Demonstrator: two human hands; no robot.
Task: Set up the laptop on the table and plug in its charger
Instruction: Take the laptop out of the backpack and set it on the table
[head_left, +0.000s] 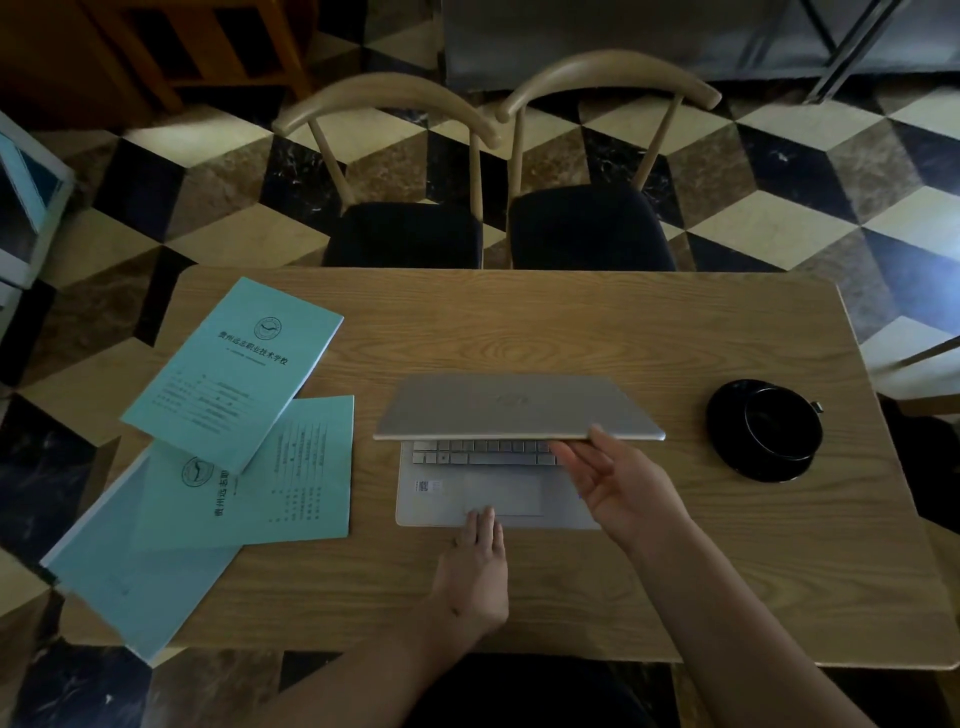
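The laptop sits in the middle of the wooden table, between some green booklets and a black cup. Its lid is part way up. The right hand pinches the front edge of the lid near its right corner. The left hand lies flat, with straight fingers pressing down the base. The laptop looks thin, stiff and smooth, maybe a bit slippery, so hold the lid edge gently. Its long side runs left to right, and it opens toward the person.
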